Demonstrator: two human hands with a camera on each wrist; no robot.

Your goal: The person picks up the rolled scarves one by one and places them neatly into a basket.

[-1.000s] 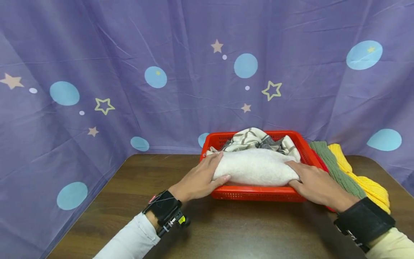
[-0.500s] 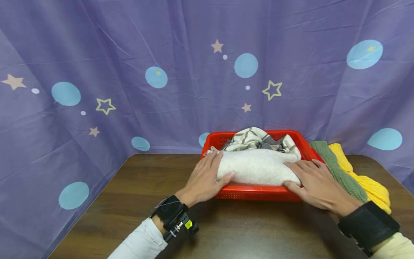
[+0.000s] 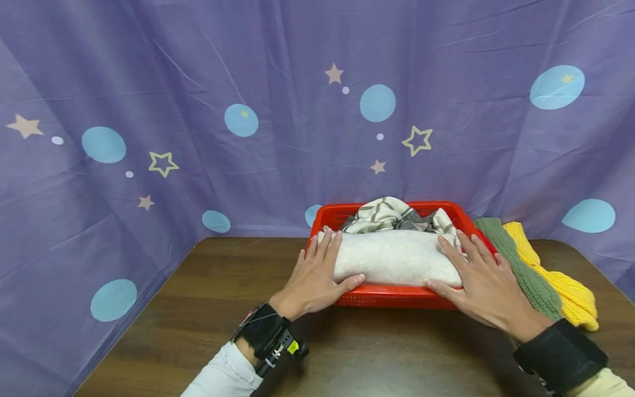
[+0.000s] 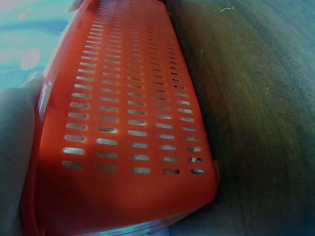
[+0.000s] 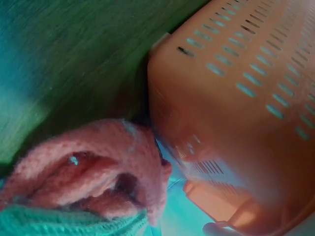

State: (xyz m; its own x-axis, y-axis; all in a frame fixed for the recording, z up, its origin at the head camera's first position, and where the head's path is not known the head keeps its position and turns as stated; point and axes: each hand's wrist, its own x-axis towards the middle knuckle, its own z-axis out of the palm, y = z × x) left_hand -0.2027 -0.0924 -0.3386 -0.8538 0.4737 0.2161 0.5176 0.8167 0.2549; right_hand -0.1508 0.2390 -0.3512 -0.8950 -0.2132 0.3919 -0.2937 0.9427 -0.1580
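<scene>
One White Bundle [image 3: 397, 256] in a Red Basket [image 3: 397, 298]

The left hand [image 3: 311, 278] and right hand [image 3: 488, 284] lie with fingers spread at its opposite ends. It looks soft and light; a broad hold under both ends should suit.

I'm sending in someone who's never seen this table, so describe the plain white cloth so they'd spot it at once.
On the brown table sits a red basket. Inside, along its near side between the left hand and the right hand, lies the plump white cloth. It is plain, unlike the patterned cloth behind it.
</scene>
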